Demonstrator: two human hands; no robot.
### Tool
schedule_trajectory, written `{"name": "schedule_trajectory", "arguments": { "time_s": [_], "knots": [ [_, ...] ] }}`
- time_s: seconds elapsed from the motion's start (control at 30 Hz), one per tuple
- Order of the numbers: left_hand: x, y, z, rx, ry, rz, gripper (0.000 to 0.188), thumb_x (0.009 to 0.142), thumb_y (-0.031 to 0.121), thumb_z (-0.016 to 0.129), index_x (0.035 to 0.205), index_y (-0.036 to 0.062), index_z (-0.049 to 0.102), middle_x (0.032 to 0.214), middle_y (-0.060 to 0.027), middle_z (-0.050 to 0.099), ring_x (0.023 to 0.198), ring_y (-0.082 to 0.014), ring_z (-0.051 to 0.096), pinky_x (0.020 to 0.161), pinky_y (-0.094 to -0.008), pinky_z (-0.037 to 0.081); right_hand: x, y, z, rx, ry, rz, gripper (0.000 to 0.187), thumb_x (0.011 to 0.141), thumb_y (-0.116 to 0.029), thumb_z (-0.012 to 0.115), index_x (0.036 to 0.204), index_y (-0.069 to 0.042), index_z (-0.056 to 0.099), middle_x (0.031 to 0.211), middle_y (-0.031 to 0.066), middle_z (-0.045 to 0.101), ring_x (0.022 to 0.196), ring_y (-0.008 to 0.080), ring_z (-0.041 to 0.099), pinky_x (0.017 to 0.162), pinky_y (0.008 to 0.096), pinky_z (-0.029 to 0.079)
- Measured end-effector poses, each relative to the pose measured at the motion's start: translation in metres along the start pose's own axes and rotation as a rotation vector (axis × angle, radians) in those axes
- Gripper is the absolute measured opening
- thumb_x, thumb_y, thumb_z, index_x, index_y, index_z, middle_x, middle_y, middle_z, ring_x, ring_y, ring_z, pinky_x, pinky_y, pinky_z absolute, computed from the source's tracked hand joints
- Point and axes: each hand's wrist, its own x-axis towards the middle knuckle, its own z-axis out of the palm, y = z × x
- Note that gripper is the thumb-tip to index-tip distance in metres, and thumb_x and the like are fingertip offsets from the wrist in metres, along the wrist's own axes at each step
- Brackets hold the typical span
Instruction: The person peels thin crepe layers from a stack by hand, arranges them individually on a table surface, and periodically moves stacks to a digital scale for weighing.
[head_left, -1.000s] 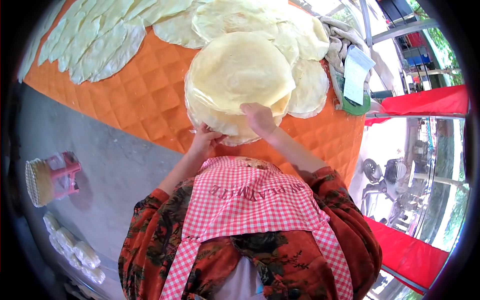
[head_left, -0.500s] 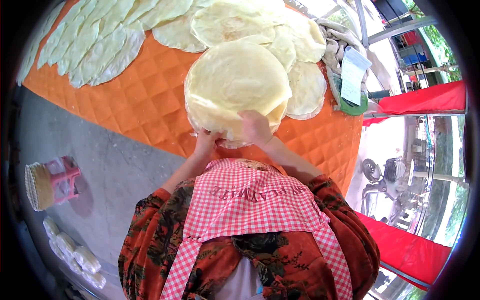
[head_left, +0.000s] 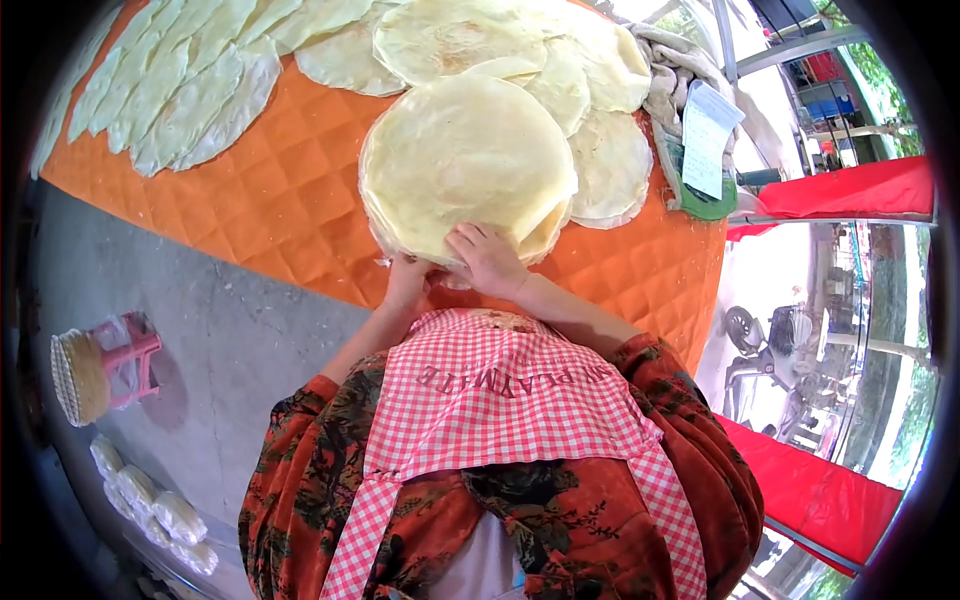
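Observation:
A stack of thin, round, pale flatbreads [head_left: 465,160] lies in front of me, its lower right edge curled and showing layers beneath. My left hand [head_left: 408,282] is at the stack's near edge, fingers closed around the rim and partly hidden. Resting on top near the same edge is my right hand [head_left: 487,262], its fingers stretched out over the top flatbread and pointing left. Just right of the stack, a single flatbread [head_left: 612,168] lies on the orange quilted cloth [head_left: 290,190].
Overlapping flatbreads [head_left: 200,100] spread along the table's far left, and more [head_left: 460,40] lie beyond the stack. At the right edge are a crumpled cloth [head_left: 672,75], a paper sheet [head_left: 709,135] and a green object. A pink stool [head_left: 128,358] and wrapped bundles [head_left: 178,517] stand on the floor.
The top flatbread's near edge, raised and creased before, now lies flatter. My right hand has moved slightly left and flattened onto it. My left hand stays at the rim.

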Motion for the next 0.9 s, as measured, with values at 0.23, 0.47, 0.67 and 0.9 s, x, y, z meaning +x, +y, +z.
{"name": "schedule_trajectory", "arguments": {
  "time_s": [0.23,0.47,0.67,0.9],
  "knots": [
    [-0.014,0.007,0.004,-0.126,-0.060,-0.030,0.055,0.080,-0.011,0.048,0.131,0.0047,0.034,0.120,-0.0166,0.053,0.103,-0.0297,0.059,0.085,-0.0391,0.054,-0.010,0.018,-0.001,0.063,-0.137,-0.023,0.054,0.076,-0.023,0.069,0.121,-0.003,0.049,0.125,0.0162,0.052,0.116,0.0345,0.048,0.099,0.0424,0.039],
    [-0.011,0.003,0.007,-0.064,-0.042,-0.014,0.054,0.081,-0.009,0.052,0.130,0.0058,0.035,0.121,-0.0159,0.052,0.103,-0.0288,0.059,0.085,-0.0380,0.055,-0.002,0.019,-0.004,0.159,-0.055,-0.041,0.046,0.077,-0.017,0.062,0.118,0.001,0.049,0.115,0.0179,0.057,0.106,0.0330,0.055,0.091,0.0420,0.044],
    [0.005,-0.008,0.000,-0.083,0.005,-0.040,0.041,0.085,-0.003,0.052,0.124,0.0037,0.041,0.109,-0.0142,0.058,0.089,-0.0252,0.063,0.077,-0.0354,0.057,-0.005,0.009,0.001,0.051,0.049,-0.110,0.052,0.077,-0.016,0.062,0.123,0.000,0.044,0.113,0.0175,0.058,0.105,0.0326,0.055,0.087,0.0410,0.046],
    [0.022,-0.015,-0.012,0.089,0.012,-0.062,0.015,0.088,0.002,0.052,0.103,0.0040,0.052,0.084,-0.0084,0.062,0.072,-0.0192,0.063,0.063,-0.0301,0.054,0.033,0.059,-0.016,0.047,-0.045,0.146,0.011,0.077,-0.007,0.058,0.085,-0.006,0.065,0.077,0.0148,0.063,0.073,0.0334,0.062,0.066,0.0402,0.050]
  ]
}}
